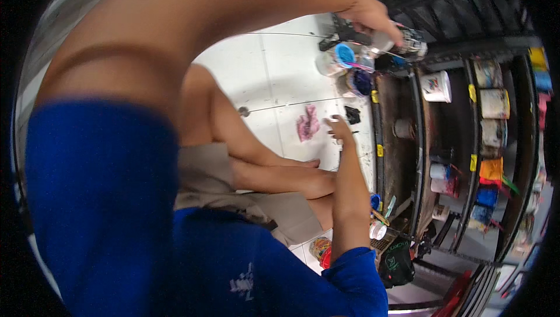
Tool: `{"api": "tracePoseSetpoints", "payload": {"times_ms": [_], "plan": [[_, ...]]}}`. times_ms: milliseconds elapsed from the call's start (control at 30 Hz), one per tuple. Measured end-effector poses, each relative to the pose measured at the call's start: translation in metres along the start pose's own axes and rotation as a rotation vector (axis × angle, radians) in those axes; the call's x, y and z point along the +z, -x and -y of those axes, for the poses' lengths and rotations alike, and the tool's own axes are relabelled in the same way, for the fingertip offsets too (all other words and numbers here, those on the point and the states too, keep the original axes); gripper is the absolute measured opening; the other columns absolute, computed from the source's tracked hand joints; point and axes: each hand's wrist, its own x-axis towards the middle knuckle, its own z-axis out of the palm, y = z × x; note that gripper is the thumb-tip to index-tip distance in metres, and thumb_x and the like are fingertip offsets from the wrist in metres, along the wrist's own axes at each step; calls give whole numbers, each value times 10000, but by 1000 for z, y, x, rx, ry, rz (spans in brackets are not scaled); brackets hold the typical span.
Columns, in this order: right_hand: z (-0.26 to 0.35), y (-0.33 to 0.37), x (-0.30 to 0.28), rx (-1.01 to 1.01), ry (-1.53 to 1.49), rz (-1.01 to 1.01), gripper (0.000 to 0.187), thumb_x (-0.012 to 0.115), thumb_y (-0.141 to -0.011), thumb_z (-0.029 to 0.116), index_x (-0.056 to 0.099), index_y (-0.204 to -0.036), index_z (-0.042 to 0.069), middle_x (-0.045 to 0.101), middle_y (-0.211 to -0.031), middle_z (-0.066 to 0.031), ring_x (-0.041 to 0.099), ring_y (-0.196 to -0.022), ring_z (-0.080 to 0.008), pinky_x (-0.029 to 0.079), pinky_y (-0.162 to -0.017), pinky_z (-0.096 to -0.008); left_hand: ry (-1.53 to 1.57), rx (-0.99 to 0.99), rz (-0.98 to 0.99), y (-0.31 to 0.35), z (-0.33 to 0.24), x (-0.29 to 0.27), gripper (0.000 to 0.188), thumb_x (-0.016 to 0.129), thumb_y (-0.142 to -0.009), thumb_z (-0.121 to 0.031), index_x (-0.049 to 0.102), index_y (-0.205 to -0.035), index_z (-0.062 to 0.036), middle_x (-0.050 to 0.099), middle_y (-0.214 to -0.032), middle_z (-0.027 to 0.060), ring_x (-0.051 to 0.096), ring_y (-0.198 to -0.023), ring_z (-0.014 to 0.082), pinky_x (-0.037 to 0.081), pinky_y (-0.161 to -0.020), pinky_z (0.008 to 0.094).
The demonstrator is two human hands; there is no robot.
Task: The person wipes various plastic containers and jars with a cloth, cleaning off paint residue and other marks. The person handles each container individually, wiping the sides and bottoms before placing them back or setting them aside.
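My left hand [376, 19], at the end of an arm stretched far across the view, grips a dark, labelled container [413, 46] with a pale lid or end, tilted on its side. Just below it stand a tub of bright blue paint [345, 55] and a tub of dark purple paint [359, 82]. My right hand [340, 129] hovers above the white floor, its fingers apart and slightly blurred, holding nothing that I can see. Beside it lie a crumpled, stained pink cloth [308, 123] and a small black scrap [352, 114].
Dark metal shelves [414, 159] run along the right, bearing several paint-smeared tubs and a white bucket [436, 86]. Near my right elbow are a small white-lidded jar [378, 231], a black bag [397, 263] and a red container [325, 257]. My crossed legs [262, 171] rest on the floor tiles.
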Motion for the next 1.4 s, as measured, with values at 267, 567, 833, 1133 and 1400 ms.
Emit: {"api": "tracePoseSetpoints", "payload": {"times_ms": [267,567,833,1133,1400], "plan": [[33,60,75,-576,531,-217,583,695,-791,337,498,-1316,181,556,-1083,-185,603,-958,-396,525,-795,-458,356,141,-402,41,28,68,584,758,-753,-502,664,-982,27,663,-818,75,592,-758,119,468,-673,255],[50,54,59,-389,-40,-292,393,707,-767,255,618,-1069,21,670,-930,-219,669,-894,-329,522,-797,-428,1098,250,-447,85,63,163,488,576,-926,-373,522,-1256,-17,613,-1204,95,575,-1113,241,417,-1001,451],[12,25,-39,-40,13,-376,388,600,-856,296,534,-1127,26,652,-1049,-244,643,-979,-386,505,-833,-470,1055,74,-453,101,141,157,435,539,-950,-388,538,-1243,-66,629,-1173,90,580,-1101,224,427,-975,425],[-119,18,-139,-14,-100,-613,660,668,-761,481,587,-1212,7,622,-1168,-238,603,-1098,-354,476,-922,-402,1004,-55,-477,91,190,156,466,506,-962,-412,501,-1275,-67,610,-1196,92,559,-1127,244,416,-983,419],[-153,67,-95,450,167,141,724,749,-680,554,654,-1150,12,619,-1228,-181,599,-1117,-334,492,-906,-435,1072,-108,-493,94,208,167,430,505,-965,-398,515,-1246,-72,614,-1181,72,560,-1111,228,417,-968,411]]}}
